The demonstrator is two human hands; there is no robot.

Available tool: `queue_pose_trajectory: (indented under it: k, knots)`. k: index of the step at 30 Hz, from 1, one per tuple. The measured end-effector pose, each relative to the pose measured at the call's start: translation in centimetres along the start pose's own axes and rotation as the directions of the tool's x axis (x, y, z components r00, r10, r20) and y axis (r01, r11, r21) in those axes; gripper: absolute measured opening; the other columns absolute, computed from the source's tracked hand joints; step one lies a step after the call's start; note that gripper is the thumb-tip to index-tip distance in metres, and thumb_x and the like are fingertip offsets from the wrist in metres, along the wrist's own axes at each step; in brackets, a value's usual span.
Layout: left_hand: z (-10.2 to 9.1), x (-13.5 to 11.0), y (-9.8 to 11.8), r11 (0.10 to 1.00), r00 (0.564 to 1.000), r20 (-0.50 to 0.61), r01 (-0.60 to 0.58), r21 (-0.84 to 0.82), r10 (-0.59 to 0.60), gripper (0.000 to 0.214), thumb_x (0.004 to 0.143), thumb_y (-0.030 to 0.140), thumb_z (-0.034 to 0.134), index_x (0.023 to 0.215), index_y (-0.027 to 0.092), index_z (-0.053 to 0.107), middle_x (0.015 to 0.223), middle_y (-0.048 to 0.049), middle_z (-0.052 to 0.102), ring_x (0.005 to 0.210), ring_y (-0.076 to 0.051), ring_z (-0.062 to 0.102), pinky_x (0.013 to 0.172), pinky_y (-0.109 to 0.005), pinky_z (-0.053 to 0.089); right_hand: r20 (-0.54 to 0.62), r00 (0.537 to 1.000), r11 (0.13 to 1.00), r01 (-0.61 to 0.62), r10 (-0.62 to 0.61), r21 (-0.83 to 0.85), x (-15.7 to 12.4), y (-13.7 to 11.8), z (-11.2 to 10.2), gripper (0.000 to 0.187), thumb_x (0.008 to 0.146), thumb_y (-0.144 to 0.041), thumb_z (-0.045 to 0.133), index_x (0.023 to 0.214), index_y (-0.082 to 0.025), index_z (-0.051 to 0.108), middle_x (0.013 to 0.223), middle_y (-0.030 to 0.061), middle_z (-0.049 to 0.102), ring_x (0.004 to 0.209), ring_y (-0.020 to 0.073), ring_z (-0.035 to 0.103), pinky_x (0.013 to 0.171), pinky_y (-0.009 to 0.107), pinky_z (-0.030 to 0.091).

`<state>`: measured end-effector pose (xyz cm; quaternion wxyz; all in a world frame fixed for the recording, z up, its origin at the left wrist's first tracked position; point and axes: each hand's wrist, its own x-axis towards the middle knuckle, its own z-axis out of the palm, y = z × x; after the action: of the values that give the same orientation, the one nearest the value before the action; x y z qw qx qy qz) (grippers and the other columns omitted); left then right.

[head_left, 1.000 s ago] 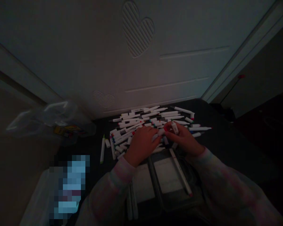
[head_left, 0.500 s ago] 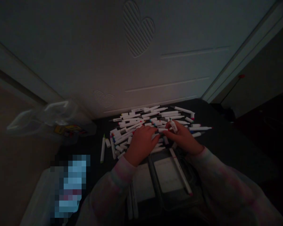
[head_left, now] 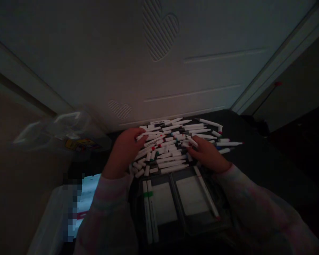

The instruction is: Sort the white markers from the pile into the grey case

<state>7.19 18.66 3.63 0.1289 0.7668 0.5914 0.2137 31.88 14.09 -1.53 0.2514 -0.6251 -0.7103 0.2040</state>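
White markers (head_left: 172, 165) and loose caps (head_left: 139, 173) lie in a wide pile on the dark table. My left hand (head_left: 126, 150) is over the pile's left side, its thumb and fingers apart around the ends of some markers; it does not appear to grip any. At the right of the pile, my right hand (head_left: 208, 156) is closed on a white marker (head_left: 192, 141) that points up and left. Another small white piece shows by its fingertips. In front of me lies an open clear case (head_left: 177, 207), with two markers (head_left: 150, 212) in its left half and one marker (head_left: 206, 193) across its right half.
A clear plastic container (head_left: 87, 132) with a yellow label stands at the back left. A lit screen (head_left: 87, 193), partly pixelated, lies near my left sleeve. A pale panel with hearts (head_left: 121, 109) rises behind the table (head_left: 260, 159). The scene is dim.
My left hand has moved from the middle of the pile, beside my right hand, to its left side. My right hand keeps the marker. The view has shifted slightly.
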Motion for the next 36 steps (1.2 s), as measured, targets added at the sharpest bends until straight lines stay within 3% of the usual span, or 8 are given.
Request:
queue_pose_trajectory:
  k: [2,4,10,15,29,36]
  knots:
    - [-1.2,0.4,-2.2,0.987,0.991,0.032,0.128,0.095,-0.131,0.027,0.076,0.031,0.049,0.096,0.017,0.063,0.095,-0.0055,0.066,0.084,-0.019,0.06,0.079,-0.028,0.044,0.007,1.0,0.999,0.001,-0.001,-0.041,0.0,0.1,0.1,0.006,0.073,-0.022,0.044,0.076,-0.019,0.049,0.075,0.0035,0.057,0.068,0.0174,0.052,0.062,0.027,0.035]
    - [-1.5,0.8,-4.1,0.965,0.978,0.073,0.176,0.196,-0.193,0.027,0.076,0.029,0.047,0.095,0.018,0.064,0.096,-0.0061,0.066,0.087,-0.02,0.06,0.079,-0.028,0.044,0.009,1.0,0.998,0.0,0.001,-0.064,0.1,0.3,0.2,0.006,0.073,-0.02,0.043,0.076,-0.019,0.049,0.075,0.004,0.056,0.069,0.018,0.052,0.062,0.028,0.036]
    - [1.1,1.3,-6.7,0.921,0.931,0.233,0.192,0.338,-0.28,0.023,0.071,0.023,0.049,0.085,0.019,0.067,0.092,-0.0074,0.068,0.086,-0.021,0.061,0.072,-0.026,0.044,-0.02,1.0,0.998,0.021,-0.022,-0.051,0.2,0.7,0.4,0.008,0.074,-0.023,0.042,0.075,-0.019,0.049,0.074,0.0042,0.056,0.07,0.0183,0.053,0.063,0.028,0.037]
    - [2.1,1.5,-6.9,0.922,0.919,0.269,0.19,0.338,-0.288,0.02,0.07,0.02,0.049,0.079,0.019,0.067,0.086,-0.0091,0.069,0.081,-0.021,0.062,0.068,-0.027,0.044,-0.046,0.998,0.999,0.03,-0.031,-0.016,0.3,0.8,0.3,0.008,0.073,-0.021,0.042,0.072,-0.018,0.049,0.069,0.003,0.055,0.067,0.0175,0.052,0.062,0.028,0.037]
    - [1.8,1.3,-7.4,0.894,0.899,0.253,0.25,0.371,-0.357,0.017,0.068,0.025,0.053,0.08,0.017,0.063,0.084,-0.0087,0.068,0.076,-0.02,0.062,0.062,-0.026,0.043,-0.063,0.998,0.999,0.033,-0.032,0.017,0.2,0.7,0.2,0.011,0.076,-0.024,0.042,0.072,-0.018,0.05,0.068,0.0021,0.054,0.066,0.0168,0.052,0.061,0.027,0.036]
    - [2.3,1.5,-4.8,0.934,0.936,0.252,0.16,0.319,-0.246,0.022,0.075,0.026,0.046,0.084,0.02,0.064,0.087,-0.0043,0.067,0.081,-0.017,0.06,0.068,-0.025,0.042,-0.06,0.997,0.999,0.039,-0.038,0.017,0.3,0.6,0.3,0.013,0.078,-0.026,0.041,0.071,-0.019,0.049,0.066,0.0014,0.053,0.064,0.0158,0.05,0.06,0.027,0.035]
